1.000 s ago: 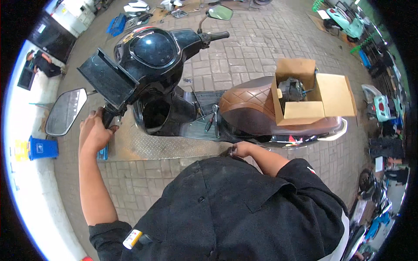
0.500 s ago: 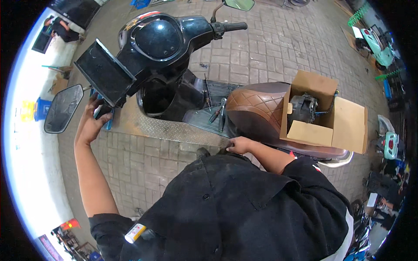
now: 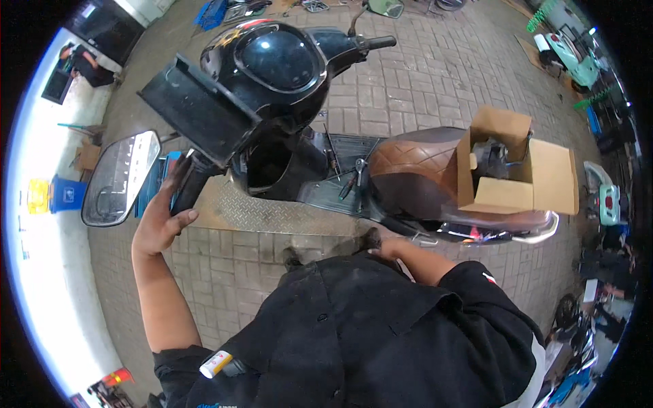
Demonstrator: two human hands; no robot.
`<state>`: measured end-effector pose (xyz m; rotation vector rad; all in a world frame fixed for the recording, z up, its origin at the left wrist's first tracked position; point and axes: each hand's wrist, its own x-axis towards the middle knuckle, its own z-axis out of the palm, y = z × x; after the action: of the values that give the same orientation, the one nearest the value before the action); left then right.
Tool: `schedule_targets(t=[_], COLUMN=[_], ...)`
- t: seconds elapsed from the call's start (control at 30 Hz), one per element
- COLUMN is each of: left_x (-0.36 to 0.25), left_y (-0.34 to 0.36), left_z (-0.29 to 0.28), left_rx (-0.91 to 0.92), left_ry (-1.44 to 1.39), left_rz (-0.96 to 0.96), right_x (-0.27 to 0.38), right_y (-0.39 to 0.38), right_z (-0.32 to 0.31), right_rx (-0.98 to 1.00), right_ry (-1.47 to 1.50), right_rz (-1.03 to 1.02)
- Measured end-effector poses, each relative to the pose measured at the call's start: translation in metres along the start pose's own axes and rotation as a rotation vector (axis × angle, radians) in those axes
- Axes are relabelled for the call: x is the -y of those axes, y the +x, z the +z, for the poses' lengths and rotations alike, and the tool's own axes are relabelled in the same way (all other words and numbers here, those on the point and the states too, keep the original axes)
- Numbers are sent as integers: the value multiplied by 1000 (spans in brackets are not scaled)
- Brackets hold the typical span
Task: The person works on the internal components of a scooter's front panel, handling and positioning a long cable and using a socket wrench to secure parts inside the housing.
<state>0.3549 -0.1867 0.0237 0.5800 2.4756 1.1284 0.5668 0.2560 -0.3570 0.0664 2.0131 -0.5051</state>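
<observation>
In front of me is a black scooter (image 3: 282,58) with a brown quilted seat (image 3: 411,163). My left hand (image 3: 161,221) is at its left handlebar grip (image 3: 194,187), fingers along one side and thumb on the other. Beside that hand is the left mirror (image 3: 119,180). My right hand (image 3: 385,249) is low beside the seat, close to my shirt; its fingers look folded, and whatever they may hold is hidden. On the footboard (image 3: 326,195) lie a ratchet (image 3: 360,166) and other hand tools. A cardboard box (image 3: 505,194) on the seat holds a dark mechanical part (image 3: 491,158).
A diamond-pattern metal plate (image 3: 255,207) lies beside the scooter on the brick floor (image 3: 422,88). A blue bin (image 3: 68,195) stands by the left wall. Another person (image 3: 93,66) is at the far left. Light-green scooters (image 3: 571,58) stand at the right.
The scooter's front and left mirror have shifted right in view, and more of the left grip shows. My left hand has straightened along the grip. My right hand has moved back toward my body.
</observation>
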Motion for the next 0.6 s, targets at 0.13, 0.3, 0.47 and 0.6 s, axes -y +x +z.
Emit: schedule_targets(t=[0.13,0.3,0.47,0.6], left_x=[46,75,98,136], left_y=[-4,2,20,16], left_z=[-8,1,17,17], left_rx=[-17,-44,-61,-123], left_ry=[5,-123,-550,-768], left_rz=[224,491,610,671], right_x=[34,66,103,102], right_y=[15,-50,-101,-22], right_z=[91,140,193,201], right_rx=[-109,1,12,360], right_ry=[149,312,562,376], right_rz=[50,-27,-400,-404])
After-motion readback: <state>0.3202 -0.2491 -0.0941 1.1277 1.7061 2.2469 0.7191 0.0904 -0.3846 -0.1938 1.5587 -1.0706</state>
